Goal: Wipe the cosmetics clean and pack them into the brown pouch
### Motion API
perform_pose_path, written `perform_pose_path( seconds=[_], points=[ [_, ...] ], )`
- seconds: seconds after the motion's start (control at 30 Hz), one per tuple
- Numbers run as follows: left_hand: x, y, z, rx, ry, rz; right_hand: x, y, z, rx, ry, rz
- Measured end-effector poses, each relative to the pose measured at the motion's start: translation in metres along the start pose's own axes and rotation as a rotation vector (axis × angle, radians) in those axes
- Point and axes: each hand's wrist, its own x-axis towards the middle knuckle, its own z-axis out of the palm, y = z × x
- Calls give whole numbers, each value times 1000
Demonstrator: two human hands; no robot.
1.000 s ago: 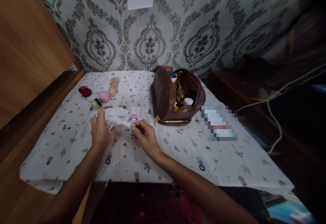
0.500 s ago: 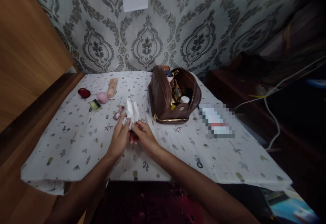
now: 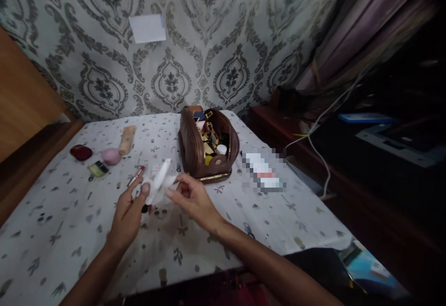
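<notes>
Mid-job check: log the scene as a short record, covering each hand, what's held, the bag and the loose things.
Left hand: pinching the white tissue between thumb and fingers
Right hand: fingertips at the tissue's right side
Under tissue: small dark thing, too blurred to identify
Beyond left hand: slim red tube
Bag: brown, open, packed, white-topped jar inside
Left of bag: beige tube, pink sponge, green packet, dark red case
Right of bag: pixelated item
</notes>
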Motion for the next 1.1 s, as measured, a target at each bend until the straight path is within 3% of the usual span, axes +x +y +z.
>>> perform_pose_path(
  seconds=[0.07, 0.2, 0.3, 0.4, 0.5, 0.6, 0.77, 0.9, 1.0, 1.1],
  points=[
    [-3, 6, 10, 41, -80, -65, -5, -17, -16, 53, 7, -65],
    [-4, 11, 34, 55, -337, 3, -16, -44, -42, 24, -33, -143],
    [0, 13, 53, 69, -352, -60, -24, -58, -63, -60, -4, -187],
    [5, 14, 68, 109, -360, -109, -31, -73, -91, -139, 143, -282],
    [8, 18, 81, 182, -498, 26, -31, -92, -119, -190, 351, -415],
    [10, 22, 92, 276, -583, 180, -24, -107, -139, -280, 448, -485],
    [20, 6, 99, 466, -604, 393, -5, -115, -148, -604, 382, -506],
    [28, -18, 88, 615, -731, 603, 11, -113, -152, -838, 270, -556],
    [30, -25, 83, 696, -705, 768, 23, -110, -158, -932, 179, -547],
    [28, -25, 83, 719, -696, 822, 34, -107, -162, -1012, 66, -537]
  ],
)
